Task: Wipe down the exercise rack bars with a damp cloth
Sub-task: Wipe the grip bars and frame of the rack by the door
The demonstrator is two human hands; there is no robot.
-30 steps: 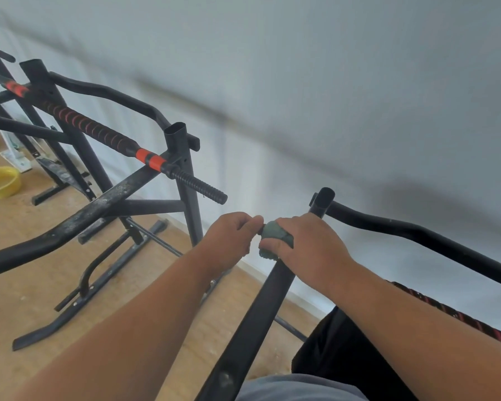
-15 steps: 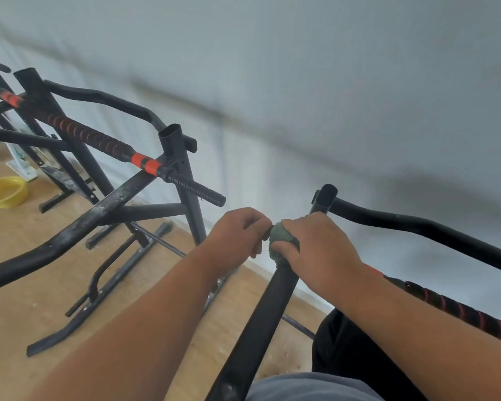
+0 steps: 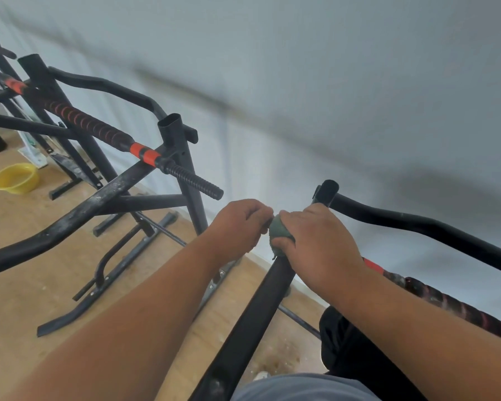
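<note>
Green cloth (image 3: 279,230) bunched on near black bar (image 3: 252,322), just below its far end post.

Cloth dull green, crumpled, frayed corner hanging left of bar. Right hand (image 3: 318,244) curled over cloth and bar, gripping both; left hand (image 3: 240,227) fisted, fingertips pinching cloth's left edge. Bar dark, dusty-speckled near bottom. Far left on wood floor: yellow bowl (image 3: 15,178), contents not discernible. Second rack (image 3: 182,169) left, with red-and-black padded grip (image 3: 99,127).

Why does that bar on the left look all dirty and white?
The slanted bar on the left rack carries whitish smears and scuffs, unlike the cleaner black bar under the cloth. Whether that is dust or worn paint cannot be told.
</note>
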